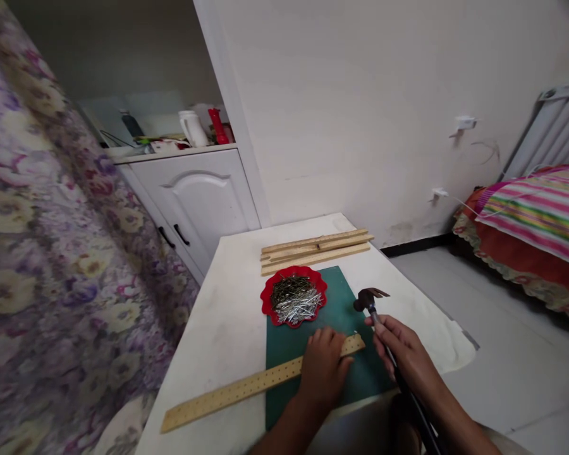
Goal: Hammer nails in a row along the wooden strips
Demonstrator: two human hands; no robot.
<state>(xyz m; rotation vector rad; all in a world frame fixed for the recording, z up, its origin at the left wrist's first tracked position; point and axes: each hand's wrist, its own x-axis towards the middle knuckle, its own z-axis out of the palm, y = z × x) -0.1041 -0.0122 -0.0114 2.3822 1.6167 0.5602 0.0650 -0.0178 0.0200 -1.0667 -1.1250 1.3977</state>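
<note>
My left hand is closed over a long wooden strip near its right end, pressing it on a green mat. Rows of small dark dots run along the strip. A small shiny point, perhaps a nail, shows at the strip's right end, too small to be sure. In my right hand is a claw hammer, gripped by its handle, the head raised beside the strip's end. Behind my left hand stands a red scalloped dish full of dark and silvery nails.
Several wooden strips lie at the table's far edge. The white table ends on the right above a tiled floor. A floral curtain hangs at the left, beside a white cabinet. A bed stands at the right.
</note>
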